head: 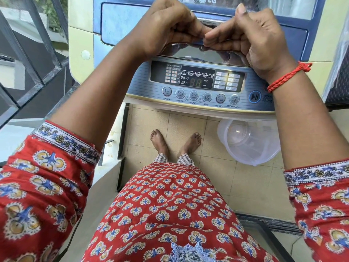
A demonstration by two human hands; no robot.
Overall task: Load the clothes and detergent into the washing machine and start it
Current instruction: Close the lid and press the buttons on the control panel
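Observation:
A top-loading washing machine (83,35) with a blue lid (120,21) stands in front of me. My left hand (166,29) and my right hand (253,38) meet at the middle of the lid's front edge, fingers curled round its shiny handle strip (181,51). The lid lies low over the tub, and I cannot tell whether it is fully down. Below the hands, the control panel (196,80) has a row of round buttons, a dim display and a start/pause button (255,96) at the right. No clothes or detergent are in view.
A clear plastic tub (249,142) sits on the tiled floor (147,120) under the machine's front right, near my bare feet (175,142). A metal railing (32,59) runs along the left. A dark object (338,82) stands against the machine's right side.

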